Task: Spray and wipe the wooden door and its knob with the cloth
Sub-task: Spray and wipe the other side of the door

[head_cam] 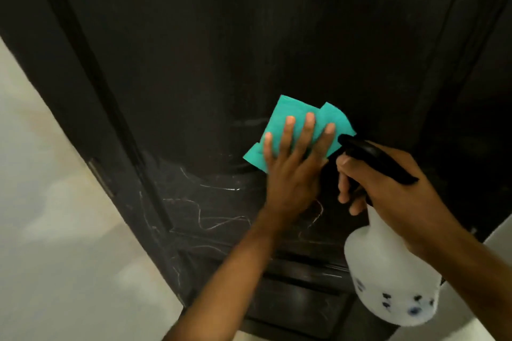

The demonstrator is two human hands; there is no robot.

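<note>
Door cleaning is being done here, and nearest to the camera the spray bottle (388, 271) is held by the right hand (393, 191); the fingers are curled round its neck under the black trigger head (374, 158), and the white body hangs below. The bottle looks light and a bit slippery (plastic often is), so it is best held at the thin neck, as it is now. A little farther on, the left hand (293, 163) is laid flat with its fingers spread and straight; the green cloth (279, 124) is pressed under them against the door (194, 63). The cloth is soft and thin and folds easily; it is best pushed with a flat palm so it does not bunch up. The two hands are close but not touching. Pale scratchy marks (210, 213) can be seen on the dark wood below the cloth; the wood is hard and stiff. The knob is not seen.
</note>
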